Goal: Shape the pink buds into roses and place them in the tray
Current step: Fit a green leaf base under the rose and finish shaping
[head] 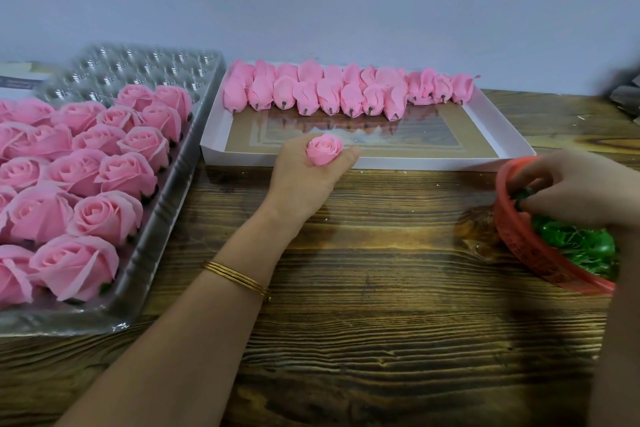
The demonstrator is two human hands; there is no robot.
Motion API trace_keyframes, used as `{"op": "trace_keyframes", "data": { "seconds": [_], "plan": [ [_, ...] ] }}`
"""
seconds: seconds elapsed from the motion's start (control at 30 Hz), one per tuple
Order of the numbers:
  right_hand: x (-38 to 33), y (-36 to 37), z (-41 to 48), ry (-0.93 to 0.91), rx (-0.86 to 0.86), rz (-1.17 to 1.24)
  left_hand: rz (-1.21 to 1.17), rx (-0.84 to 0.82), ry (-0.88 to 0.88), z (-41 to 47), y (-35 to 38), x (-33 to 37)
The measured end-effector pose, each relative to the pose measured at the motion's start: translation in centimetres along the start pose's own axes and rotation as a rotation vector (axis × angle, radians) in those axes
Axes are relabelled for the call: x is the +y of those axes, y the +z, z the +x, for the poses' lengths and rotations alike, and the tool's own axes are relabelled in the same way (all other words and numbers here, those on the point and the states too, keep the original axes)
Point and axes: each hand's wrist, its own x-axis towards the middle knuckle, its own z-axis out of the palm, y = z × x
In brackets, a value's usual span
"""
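My left hand (304, 177) grips a small pink bud (323, 149) upright in its curled fingers, just in front of the white box (485, 135). Several closed pink buds (329, 90) lie in rows along the far side of that box. The clear plastic tray (166, 204) at the left holds several opened pink roses (104, 215); its far cells are bare. My right hand (568, 187) reaches into the red basket (519, 246) and its fingers pinch a green piece (521, 196) there.
Green plastic leaf pieces (575, 246) fill the red basket at the right table edge. The dark wooden table (381, 270) lies between tray, box and basket. A dark blurred object (623, 94) sits at the far right. A pale wall stands behind.
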Motion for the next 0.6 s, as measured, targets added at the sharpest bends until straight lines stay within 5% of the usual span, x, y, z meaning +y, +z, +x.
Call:
{"op": "trace_keyframes", "data": {
  "seconds": [0.6],
  "plan": [
    [0.36, 0.15, 0.16, -0.050, 0.197, 0.005, 0.012, 0.009, -0.013, -0.09, 0.05, 0.28]
  ]
}}
